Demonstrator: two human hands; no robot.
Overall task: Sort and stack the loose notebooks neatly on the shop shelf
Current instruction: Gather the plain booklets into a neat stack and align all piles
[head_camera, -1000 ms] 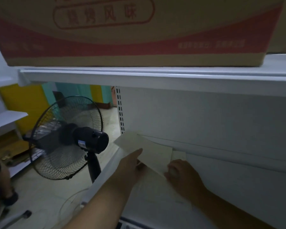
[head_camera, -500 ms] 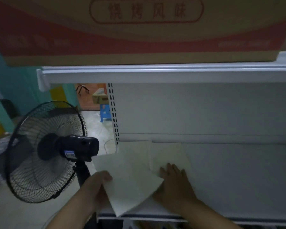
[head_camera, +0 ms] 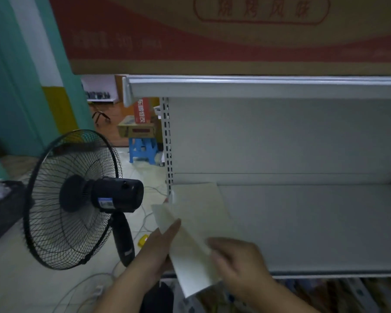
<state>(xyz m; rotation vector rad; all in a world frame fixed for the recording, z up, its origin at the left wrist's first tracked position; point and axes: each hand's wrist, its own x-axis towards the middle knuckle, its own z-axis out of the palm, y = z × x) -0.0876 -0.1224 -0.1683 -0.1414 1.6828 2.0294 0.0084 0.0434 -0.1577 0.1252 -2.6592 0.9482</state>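
We see two thin notebooks with plain, pale cream covers and no marking that we can read. The flat notebook (head_camera: 201, 197) lies in the back left corner of the white shelf (head_camera: 314, 224), close against the rear panel. The tilted notebook (head_camera: 190, 263) lies slantwise across its front part, with the far corner past the shelf's left end and the near corner hanging over the front lip.

Our left hand (head_camera: 156, 249) lies along the left edge of the tilted notebook. Its fingers are straight and pressed together, and one fingertip rests on the cover. We cannot see the thumb. Our right hand (head_camera: 237, 260) is blurred. Its fingers are bent over the right edge of the same notebook and grip it.

The rest of the shelf is bare white metal, and its slotted upright (head_camera: 167, 141) stands just behind the flat notebook. On the board above sits a large cardboard box (head_camera: 212, 46) with a red band and printed characters. To the left stands a black fan (head_camera: 77, 199) with its motor housing turned toward the shelf. Beyond it, a blue stool (head_camera: 142, 150) carries small cartons (head_camera: 137, 129), and white cables (head_camera: 88, 288) trail over the floor.
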